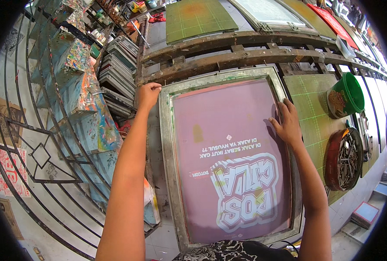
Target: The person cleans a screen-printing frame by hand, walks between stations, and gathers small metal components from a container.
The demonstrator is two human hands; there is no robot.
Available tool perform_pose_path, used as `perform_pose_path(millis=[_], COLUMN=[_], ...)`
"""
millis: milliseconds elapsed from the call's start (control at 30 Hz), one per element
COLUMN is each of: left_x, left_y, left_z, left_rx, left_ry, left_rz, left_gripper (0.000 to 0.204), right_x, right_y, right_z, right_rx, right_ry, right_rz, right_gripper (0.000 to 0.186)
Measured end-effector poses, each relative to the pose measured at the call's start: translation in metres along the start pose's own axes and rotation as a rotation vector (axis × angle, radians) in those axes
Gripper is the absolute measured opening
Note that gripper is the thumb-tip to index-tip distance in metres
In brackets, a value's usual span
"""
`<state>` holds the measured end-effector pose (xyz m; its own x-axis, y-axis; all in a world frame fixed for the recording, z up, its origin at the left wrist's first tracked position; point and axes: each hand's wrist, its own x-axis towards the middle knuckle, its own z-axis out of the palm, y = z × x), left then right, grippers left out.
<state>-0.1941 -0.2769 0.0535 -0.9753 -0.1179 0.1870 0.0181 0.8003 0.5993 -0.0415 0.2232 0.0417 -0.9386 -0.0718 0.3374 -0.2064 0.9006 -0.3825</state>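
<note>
Head view: I have one screen (230,126) centred below me, its long sides running away from the body. Its metal frame (171,165) surrounds mauve mesh that carries pale lettering, upside down from my side. Left grip (148,95): narrow, thumb and fingers pinched together just beside the frame's far left corner; I cannot tell whether it holds anything or touches the metal. Right grip (288,122): wide, fingers spread over the frame's right bar, thumb reaching out above the mesh. Dark rails (228,61) cross beyond the far end. To the right I log a green board (306,102), a green bucket (336,102) and, nearer, a round tray (331,158) of bolts (346,158). To the left: stacked frames (117,63) and a dark railing (56,180).
</note>
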Motion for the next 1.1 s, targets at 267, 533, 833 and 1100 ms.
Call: perform_pose_path(millis=[267,533,833,1100], left_x=[0.005,0.026,0.014,0.009], left_y=[0.012,0.005,0.014,-0.003], left_z=[0.006,-0.012,-0.003,-0.005], left_rx=[0.284,0.496,0.344,0.192], left_ry=[-0.002,-0.191,-0.135,-0.062], left_rz=[0.129,0.250,0.089,0.278], left_gripper=[0.014,0.011,0.015,0.014], right_x=[0.001,0.000,-0.001,0.001], right_y=[-0.004,0.000,-0.001,-0.005], right_z=[-0.004,0.000,-0.001,-0.001], right_rx=[-0.019,-0.026,-0.060,-0.084], right_ry=[-0.008,-0.027,-0.022,-0.049], right_rz=[-0.004,0.002,-0.004,0.009], right_gripper=[0.062,0.060,0.059,0.059])
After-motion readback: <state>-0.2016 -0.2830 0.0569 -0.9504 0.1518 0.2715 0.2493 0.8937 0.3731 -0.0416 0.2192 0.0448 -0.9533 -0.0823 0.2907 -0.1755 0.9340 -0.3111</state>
